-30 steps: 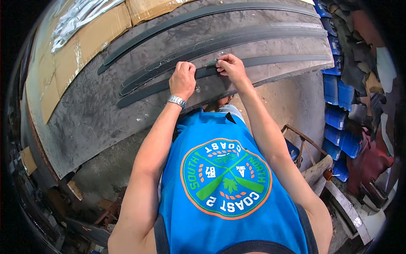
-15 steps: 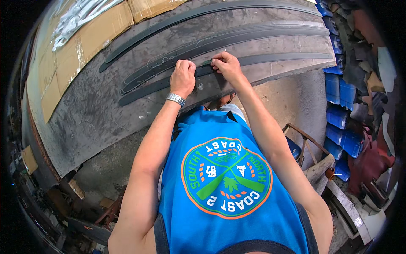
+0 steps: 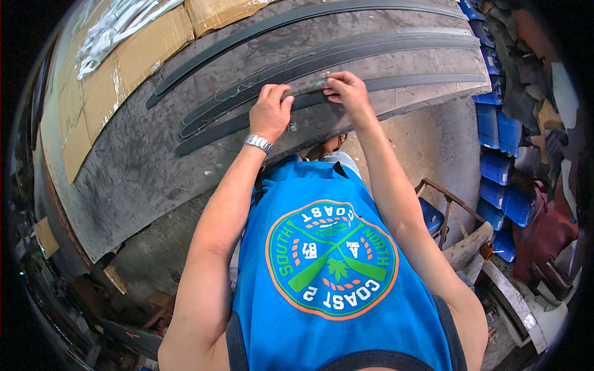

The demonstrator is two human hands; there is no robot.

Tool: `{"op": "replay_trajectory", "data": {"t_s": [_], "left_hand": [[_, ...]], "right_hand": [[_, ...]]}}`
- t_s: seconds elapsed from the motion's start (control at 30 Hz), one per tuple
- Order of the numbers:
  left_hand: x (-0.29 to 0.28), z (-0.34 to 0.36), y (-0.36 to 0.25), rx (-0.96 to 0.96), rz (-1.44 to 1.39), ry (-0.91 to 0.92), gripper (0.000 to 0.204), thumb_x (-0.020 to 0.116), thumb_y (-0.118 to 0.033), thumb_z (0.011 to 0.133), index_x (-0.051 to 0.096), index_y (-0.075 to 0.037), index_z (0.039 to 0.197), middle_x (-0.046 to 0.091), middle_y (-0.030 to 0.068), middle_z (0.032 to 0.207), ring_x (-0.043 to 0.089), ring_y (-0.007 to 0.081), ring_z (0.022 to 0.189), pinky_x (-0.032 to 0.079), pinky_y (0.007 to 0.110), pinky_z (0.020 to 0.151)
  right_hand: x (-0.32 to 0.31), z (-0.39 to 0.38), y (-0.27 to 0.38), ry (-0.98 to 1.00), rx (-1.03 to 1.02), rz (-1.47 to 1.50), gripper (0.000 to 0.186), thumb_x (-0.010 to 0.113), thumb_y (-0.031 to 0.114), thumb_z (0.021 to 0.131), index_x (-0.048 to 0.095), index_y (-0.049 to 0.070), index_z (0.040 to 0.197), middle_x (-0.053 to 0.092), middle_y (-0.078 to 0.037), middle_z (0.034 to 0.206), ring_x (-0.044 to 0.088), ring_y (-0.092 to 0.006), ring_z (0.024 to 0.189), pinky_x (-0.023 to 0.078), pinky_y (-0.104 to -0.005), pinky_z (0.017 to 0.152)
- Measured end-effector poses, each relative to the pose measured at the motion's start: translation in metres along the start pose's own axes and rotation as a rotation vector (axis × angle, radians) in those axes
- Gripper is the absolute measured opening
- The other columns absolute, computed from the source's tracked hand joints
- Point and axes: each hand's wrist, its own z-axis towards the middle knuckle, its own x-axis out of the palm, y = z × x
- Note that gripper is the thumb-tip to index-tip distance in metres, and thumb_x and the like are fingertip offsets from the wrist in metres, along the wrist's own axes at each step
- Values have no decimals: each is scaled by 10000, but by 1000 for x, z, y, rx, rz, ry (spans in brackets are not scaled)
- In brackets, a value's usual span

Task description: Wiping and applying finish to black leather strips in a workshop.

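Dark perforated straps lie lengthwise across the grey worktable (image 3: pixel 142 173): a far pair (image 3: pixel 185 68), a middle group (image 3: pixel 235 100) with loose thread on it, and a near strap (image 3: pixel 216 133). My left hand (image 3: pixel 270 110), a metal watch on its wrist, is curled at the near strap; what its fingers hold is hidden. My right hand (image 3: pixel 343 91) is closed in a pinch on a small green item (image 3: pixel 319 81), too small to identify, just right of my left hand and above the near strap.
Cardboard (image 3: pixel 142 43) with white scrap pieces (image 3: pixel 117 37) covers the back left. At the right are stacked blue items (image 3: pixel 504 198), leather pieces (image 3: pixel 538 241) and a rusty metal frame (image 3: pixel 451 204). Below the table's near edge is a concrete floor (image 3: pixel 433 142).
My right hand has shifted slightly upward and right with the green item, after dipping left half a second ago. My left hand's fingers have loosened a little and its thumb sits farther out.
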Motion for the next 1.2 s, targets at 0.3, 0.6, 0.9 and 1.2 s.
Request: {"op": "replay_trajectory", "data": {"t_s": [0.3,0.6,0.9,1.2], "left_hand": [[16,19,-5,-96,255,89,149,597,-284,862,561,-147,907,615,53,932,631,298,812,504,435,659],[-4,16,-5,209,218,189,142,614,-225,840,638,-160,963,605,33,922,637,263,793,523,393,674],[22,21,-7,146,271,98,117,545,-189,880,530,-73,870,556,111,917,605,330,720,504,417,650],[14,18,-4,-335,-148,74,102,512,-173,899,518,-72,920,560,142,892,588,348,860,472,442,718]], "right_hand": [[-31,9,0,-95,28,172,166,615,109,856,596,29,999,667,-87,876,655,-144,731,529,-240,624],[-32,10,-1,-80,42,214,158,605,113,862,590,27,994,667,-97,884,667,-158,748,537,-236,613],[-37,10,0,-66,39,215,156,598,112,865,591,35,1001,667,-89,880,665,-153,753,530,-231,615],[-26,2,-8,10,-12,38,165,610,164,879,612,65,1011,670,-38,889,641,-112,783,495,-233,679]]}}
